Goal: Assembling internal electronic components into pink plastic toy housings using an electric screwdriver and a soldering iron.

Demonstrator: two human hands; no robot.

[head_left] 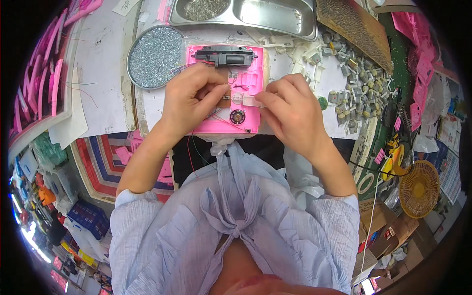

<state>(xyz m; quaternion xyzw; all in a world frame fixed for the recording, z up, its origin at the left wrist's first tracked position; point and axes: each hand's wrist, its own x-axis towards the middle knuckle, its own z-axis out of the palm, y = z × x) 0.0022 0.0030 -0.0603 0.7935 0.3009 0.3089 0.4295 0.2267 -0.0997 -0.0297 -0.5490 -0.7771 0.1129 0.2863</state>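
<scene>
A pink plastic housing point(251, 124) lies before me, its inner side up. A long black plastic unit point(227, 57) sits across its far end, and a small round black speaker point(237, 116) lies in its near end. My left hand point(194, 93) rests over the housing's left side, thumb and forefinger pinched by a small brown board point(224, 102); what they hold is hidden. From the right, my right hand point(293, 104) pinches a small whitish translucent plastic piece point(251, 101) over the housing. Thin wires run near the speaker and hang off the near edge.
A round tin of small screws point(156, 56) stands at the left. A steel divided tray point(275, 14) is at the far side. White plastic parts point(297, 54) and many small grey motor-like parts point(361, 86) lie to the right. Pink shells point(37, 93) fill a box far left.
</scene>
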